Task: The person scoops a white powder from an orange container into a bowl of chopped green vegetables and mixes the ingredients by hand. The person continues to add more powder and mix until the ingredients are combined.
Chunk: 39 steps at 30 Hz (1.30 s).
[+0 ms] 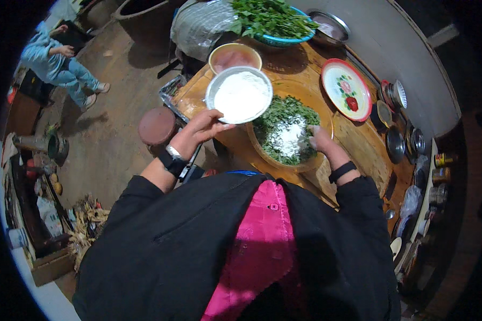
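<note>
My left hand (203, 127) grips the near rim of a round metal bowl (211, 94) full of white powder (241, 94). This bowl is up over the table's left part, at the upper left of a wide basin (261, 154). Chopped green leaves (283, 105) fill the basin, with a heap of white powder (291, 138) on top. At the basin's right side, my right hand (320, 138) touches the edge of the leaves; its fingertips look whitened and are partly hidden. Whether those fingers hold anything is not plain.
Behind the held bowl stands a yellowish bowl (259, 60) of pinkish contents. A turquoise basket (283, 41) holds leafy greens. A red-rimmed enamel tray (325, 76) lies right, near stacked bowls (395, 144). A round stool (157, 125) stands left; a person (58, 60) is farther off.
</note>
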Available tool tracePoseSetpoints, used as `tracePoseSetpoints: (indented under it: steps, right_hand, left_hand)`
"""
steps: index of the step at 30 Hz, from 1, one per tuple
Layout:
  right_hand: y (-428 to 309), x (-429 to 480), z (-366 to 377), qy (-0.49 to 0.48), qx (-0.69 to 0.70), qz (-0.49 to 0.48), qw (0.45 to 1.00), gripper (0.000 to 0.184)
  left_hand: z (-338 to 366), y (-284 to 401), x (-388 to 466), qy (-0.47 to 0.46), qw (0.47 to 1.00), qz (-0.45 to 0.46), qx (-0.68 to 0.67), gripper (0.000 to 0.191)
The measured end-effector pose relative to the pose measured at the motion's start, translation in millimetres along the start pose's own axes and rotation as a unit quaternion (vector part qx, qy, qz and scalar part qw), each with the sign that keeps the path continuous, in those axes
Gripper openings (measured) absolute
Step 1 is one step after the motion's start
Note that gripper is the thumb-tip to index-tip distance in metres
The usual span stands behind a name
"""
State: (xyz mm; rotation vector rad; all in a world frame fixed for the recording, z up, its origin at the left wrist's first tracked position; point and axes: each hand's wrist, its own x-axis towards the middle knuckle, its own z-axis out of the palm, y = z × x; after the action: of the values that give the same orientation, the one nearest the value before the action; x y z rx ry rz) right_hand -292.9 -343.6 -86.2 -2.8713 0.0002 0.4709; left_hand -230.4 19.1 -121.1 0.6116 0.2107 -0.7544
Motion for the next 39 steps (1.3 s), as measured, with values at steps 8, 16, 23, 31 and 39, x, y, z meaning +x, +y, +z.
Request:
tracePoseSetpoints:
  steps: [8, 16, 23, 31, 39]
  right_hand:
    - [-5, -5, 4, 0.020, -0.019, 0.046, 0.999, 0.044]
    - [-22, -7, 2, 0.023, -0.001, 0.064, 0.998, 0.044]
    - [-18, -8, 22, -0.080, -0.051, 0.130, 0.987, 0.058]
    - [-77, 40, 59, -0.015, -0.024, -0.021, 0.999, 0.052]
    - [-1, 50, 21, -0.078, -0.148, 0.064, 0.984, 0.047]
  left_hand:
    - [-100, 21, -23, 0.150, 0.985, 0.082, 0.026, 0.047]
    - [-132, 19, 21, 0.171, 0.981, 0.094, -0.023, 0.048]
    - [-140, 6, 25, 0.106, 0.990, 0.055, -0.077, 0.044]
    - [-48, -54, 30, 0.092, 0.954, -0.012, 0.287, 0.043]
    - [11, -84, 104, 0.137, 0.799, 0.232, 0.537, 0.044]
